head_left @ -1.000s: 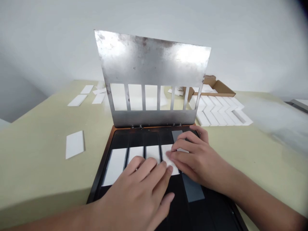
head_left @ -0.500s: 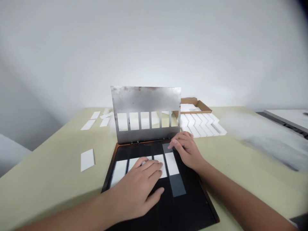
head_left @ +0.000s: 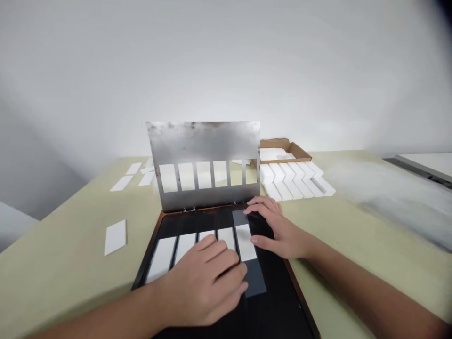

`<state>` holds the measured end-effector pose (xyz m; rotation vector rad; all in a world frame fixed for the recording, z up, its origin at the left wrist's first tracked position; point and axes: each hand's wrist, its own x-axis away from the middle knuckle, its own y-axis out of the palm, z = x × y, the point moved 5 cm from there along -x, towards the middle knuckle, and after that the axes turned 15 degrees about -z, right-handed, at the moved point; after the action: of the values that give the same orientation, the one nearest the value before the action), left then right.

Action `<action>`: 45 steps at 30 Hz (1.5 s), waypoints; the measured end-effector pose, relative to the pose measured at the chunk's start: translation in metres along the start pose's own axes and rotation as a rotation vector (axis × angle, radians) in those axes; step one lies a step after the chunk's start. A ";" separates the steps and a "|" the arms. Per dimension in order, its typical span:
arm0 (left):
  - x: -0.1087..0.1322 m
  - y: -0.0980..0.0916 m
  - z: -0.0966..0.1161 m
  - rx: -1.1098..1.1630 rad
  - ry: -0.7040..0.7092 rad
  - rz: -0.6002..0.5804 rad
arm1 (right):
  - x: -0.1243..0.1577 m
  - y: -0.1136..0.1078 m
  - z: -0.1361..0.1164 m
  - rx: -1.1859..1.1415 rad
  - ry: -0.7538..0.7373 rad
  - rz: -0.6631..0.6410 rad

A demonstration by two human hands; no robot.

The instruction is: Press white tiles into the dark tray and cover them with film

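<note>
A black flat jig (head_left: 282, 301) lies in front of me, its slotted metal plate (head_left: 208, 141) standing raised at the far edge. White rectangular pieces (head_left: 185, 247) sit in a row on the jig. A grey see-through strip (head_left: 255, 278) runs lengthwise at the rightmost white piece (head_left: 246, 242), showing above and below it. My left hand (head_left: 208, 282) is over the row with fingers curled, fingertips beside the strip's lower part; whatever they may hold is hidden. My right hand (head_left: 278, 228) has thumb and fingers apart, fingertips at the strip's upper part and the thumb by the white piece.
To the left, one white piece (head_left: 115, 237) lies alone on the pale green table (head_left: 70, 263), with several more (head_left: 122, 183) farther back. Rows of stacked white pieces (head_left: 293, 181) stand behind on the right, before an open cardboard box (head_left: 300, 153). Clear plastic (head_left: 388, 197) lies at right.
My left hand has curled its fingers and moved slightly right, towards the strip's lower part. My right thumb has spread down beside the white piece. The view has shifted a little.
</note>
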<state>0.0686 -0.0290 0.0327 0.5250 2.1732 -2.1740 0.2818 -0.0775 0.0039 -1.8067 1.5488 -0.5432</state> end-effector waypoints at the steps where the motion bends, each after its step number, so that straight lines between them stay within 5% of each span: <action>1: 0.000 -0.001 0.003 0.003 0.076 -0.011 | 0.001 0.001 0.000 0.011 -0.002 -0.038; 5: 0.000 -0.001 0.013 -0.008 0.247 -0.092 | 0.000 0.006 0.000 0.118 -0.014 -0.167; 13: -0.003 0.002 0.010 0.042 0.208 -0.143 | 0.003 -0.003 -0.010 0.118 -0.077 -0.018; 22: -0.002 0.002 0.009 0.064 0.171 -0.170 | 0.002 0.006 -0.019 0.151 -0.133 -0.184; 45: -0.001 0.005 0.009 0.077 0.178 -0.153 | 0.003 0.008 -0.018 0.186 -0.105 -0.180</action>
<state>0.0688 -0.0384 0.0277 0.5956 2.2957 -2.3830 0.2642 -0.0849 0.0103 -1.8103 1.2310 -0.6442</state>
